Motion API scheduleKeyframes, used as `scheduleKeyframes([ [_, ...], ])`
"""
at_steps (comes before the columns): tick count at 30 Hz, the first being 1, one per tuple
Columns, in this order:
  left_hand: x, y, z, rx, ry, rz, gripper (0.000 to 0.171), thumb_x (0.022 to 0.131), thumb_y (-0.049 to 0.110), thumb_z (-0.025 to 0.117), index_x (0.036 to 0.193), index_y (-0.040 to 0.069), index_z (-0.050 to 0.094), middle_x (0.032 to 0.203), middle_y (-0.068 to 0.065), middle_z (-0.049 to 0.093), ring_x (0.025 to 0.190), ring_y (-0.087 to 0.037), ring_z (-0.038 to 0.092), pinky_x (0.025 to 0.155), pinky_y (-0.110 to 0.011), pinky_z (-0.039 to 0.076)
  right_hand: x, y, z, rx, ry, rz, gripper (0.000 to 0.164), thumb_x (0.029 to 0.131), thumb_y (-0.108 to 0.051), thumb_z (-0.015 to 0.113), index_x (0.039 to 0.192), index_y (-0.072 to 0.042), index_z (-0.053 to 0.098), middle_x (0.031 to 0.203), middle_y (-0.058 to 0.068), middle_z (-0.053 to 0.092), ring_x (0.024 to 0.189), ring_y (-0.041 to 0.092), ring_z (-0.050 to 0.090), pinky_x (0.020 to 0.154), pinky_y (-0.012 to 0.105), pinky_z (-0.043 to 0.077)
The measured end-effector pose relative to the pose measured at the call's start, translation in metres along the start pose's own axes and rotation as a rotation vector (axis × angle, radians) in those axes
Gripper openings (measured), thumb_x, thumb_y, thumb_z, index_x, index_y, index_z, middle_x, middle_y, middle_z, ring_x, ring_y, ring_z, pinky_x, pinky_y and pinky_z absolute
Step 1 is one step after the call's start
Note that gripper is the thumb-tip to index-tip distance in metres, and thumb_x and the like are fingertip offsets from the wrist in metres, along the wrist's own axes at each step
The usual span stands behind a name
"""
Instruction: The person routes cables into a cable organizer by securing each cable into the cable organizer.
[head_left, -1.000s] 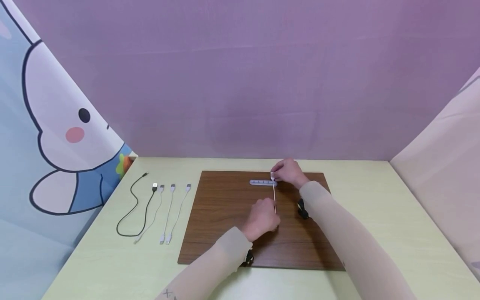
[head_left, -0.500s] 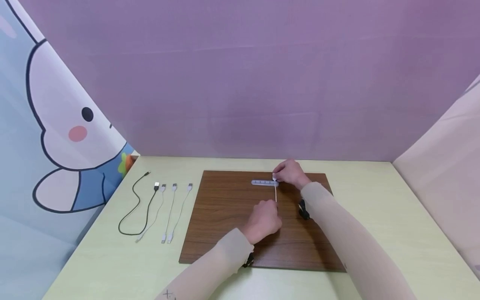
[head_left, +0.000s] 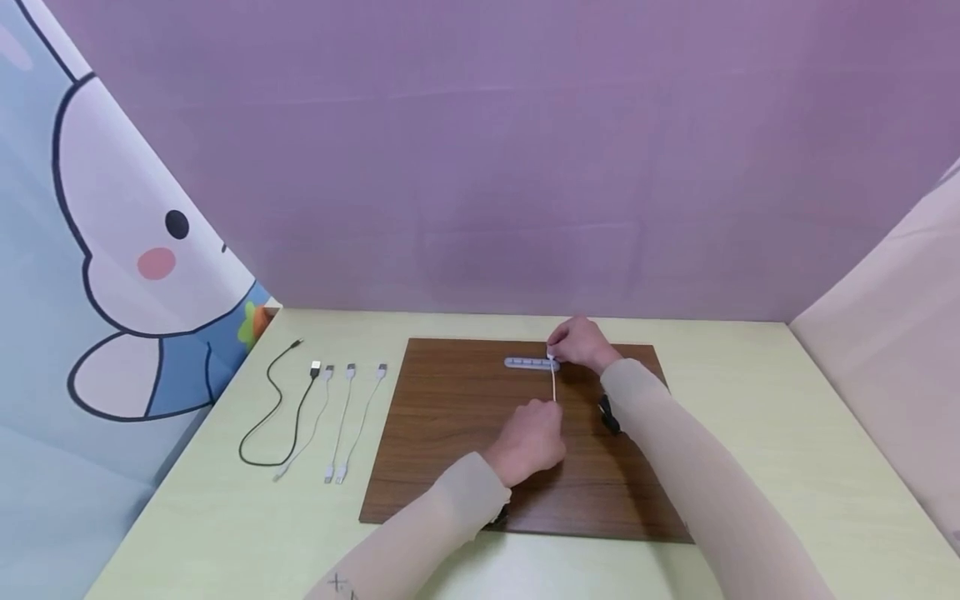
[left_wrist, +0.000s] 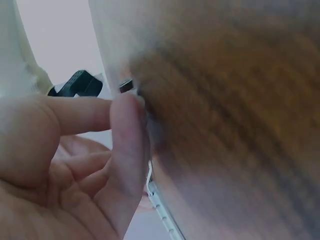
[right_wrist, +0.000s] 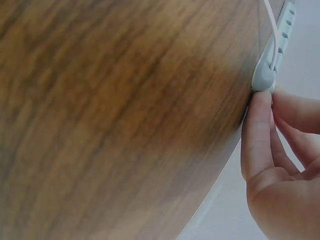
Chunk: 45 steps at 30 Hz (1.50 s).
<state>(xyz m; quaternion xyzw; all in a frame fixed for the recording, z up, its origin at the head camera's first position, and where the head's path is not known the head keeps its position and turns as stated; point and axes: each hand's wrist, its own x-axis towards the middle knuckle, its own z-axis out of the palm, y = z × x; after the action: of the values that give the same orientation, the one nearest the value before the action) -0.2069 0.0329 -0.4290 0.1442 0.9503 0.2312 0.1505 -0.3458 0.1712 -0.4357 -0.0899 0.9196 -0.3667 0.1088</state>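
A light blue-grey cable clip strip with several slots lies near the far edge of the brown wooden board. A short white USB cable runs from the strip's right end toward me, and in the right wrist view the cable enters the end slot. My left hand pinches its near end; a metal plug tip pokes past the fingertips in the left wrist view. Beyond the strip, my right hand pinches the white connector at the far end, mostly covered by fingers.
Left of the board, a black USB cable lies in a loop on the pale table. Beside it lie white cables, roughly lengthwise. A purple cloth hangs behind the table, with patterned cloth at the left.
The head view has shifted slightly. My left hand has turned a little over the cable, so less of it shows. My right hand keeps its pinch just behind the strip.
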Motion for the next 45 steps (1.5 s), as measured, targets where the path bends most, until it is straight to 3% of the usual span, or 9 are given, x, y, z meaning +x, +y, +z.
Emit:
scheduleKeyframes([
  [9, -0.011, -0.002, -0.001, 0.006, -0.032, 0.035, 0.015, 0.093, 0.016, 0.074, 0.098, 0.004, 0.067, 0.068, -0.003, 0.055, 0.054, -0.018, 0.053, 0.048, -0.027, 0.043, -0.007, 0.005, 0.0, -0.036, -0.015, 0.007, 0.022, 0.095, -0.012, 0.068, 0.111, 0.002, 0.073, 0.102, 0.013, 0.073, 0.094, 0.026, 0.066, 0.083, 0.036, 0.054],
  [16, -0.021, -0.004, -0.011, -0.039, 0.033, 0.127, 0.013, 0.096, 0.016, 0.07, 0.089, 0.006, 0.068, 0.064, 0.002, 0.056, 0.052, -0.013, 0.052, 0.048, -0.025, 0.042, -0.009, 0.01, -0.005, -0.018, -0.039, 0.01, 0.022, 0.097, -0.014, 0.066, 0.113, 0.001, 0.071, 0.104, 0.013, 0.071, 0.095, 0.025, 0.064, 0.085, 0.038, 0.053],
  [23, -0.021, -0.016, -0.023, 0.034, 0.114, 0.185, 0.014, 0.098, 0.014, 0.065, 0.084, 0.011, 0.067, 0.063, 0.004, 0.054, 0.053, -0.01, 0.049, 0.048, -0.026, 0.042, -0.01, 0.01, -0.008, 0.022, -0.055, 0.022, 0.022, 0.098, -0.012, 0.066, 0.113, 0.003, 0.069, 0.106, 0.015, 0.07, 0.095, 0.024, 0.068, 0.086, 0.038, 0.054],
  [28, -0.02, -0.034, -0.035, 0.112, 0.152, 0.15, 0.018, 0.098, 0.018, 0.065, 0.081, 0.013, 0.062, 0.067, 0.003, 0.054, 0.057, -0.012, 0.05, 0.05, -0.03, 0.044, -0.008, 0.008, -0.008, 0.035, -0.058, 0.016, 0.021, 0.097, -0.011, 0.066, 0.112, 0.004, 0.069, 0.106, 0.016, 0.07, 0.093, 0.023, 0.069, 0.084, 0.034, 0.055],
  [31, -0.021, -0.047, -0.041, 0.112, 0.165, 0.113, 0.012, 0.099, 0.019, 0.064, 0.094, 0.009, 0.069, 0.07, 0.002, 0.058, 0.057, -0.012, 0.052, 0.05, -0.03, 0.046, -0.007, 0.007, -0.007, 0.02, -0.058, 0.011, 0.021, 0.097, -0.011, 0.067, 0.111, 0.004, 0.069, 0.105, 0.016, 0.07, 0.092, 0.023, 0.068, 0.082, 0.033, 0.055],
  [35, -0.024, -0.065, -0.048, 0.109, 0.194, 0.068, 0.021, 0.1, 0.018, 0.064, 0.113, 0.004, 0.071, 0.076, 0.001, 0.062, 0.056, -0.011, 0.052, 0.05, -0.029, 0.046, -0.006, 0.006, -0.005, -0.002, -0.06, 0.005, 0.021, 0.096, -0.011, 0.068, 0.111, 0.004, 0.07, 0.104, 0.016, 0.069, 0.092, 0.024, 0.065, 0.081, 0.034, 0.053],
  [45, -0.028, -0.103, -0.078, 0.148, 0.278, 0.028, 0.012, 0.099, 0.014, 0.063, 0.09, 0.008, 0.067, 0.067, 0.001, 0.057, 0.052, -0.012, 0.049, 0.046, -0.029, 0.043, -0.004, 0.001, -0.004, -0.022, -0.059, 0.009, 0.018, 0.095, -0.011, 0.067, 0.109, 0.002, 0.071, 0.103, 0.015, 0.068, 0.093, 0.027, 0.061, 0.081, 0.035, 0.051],
])
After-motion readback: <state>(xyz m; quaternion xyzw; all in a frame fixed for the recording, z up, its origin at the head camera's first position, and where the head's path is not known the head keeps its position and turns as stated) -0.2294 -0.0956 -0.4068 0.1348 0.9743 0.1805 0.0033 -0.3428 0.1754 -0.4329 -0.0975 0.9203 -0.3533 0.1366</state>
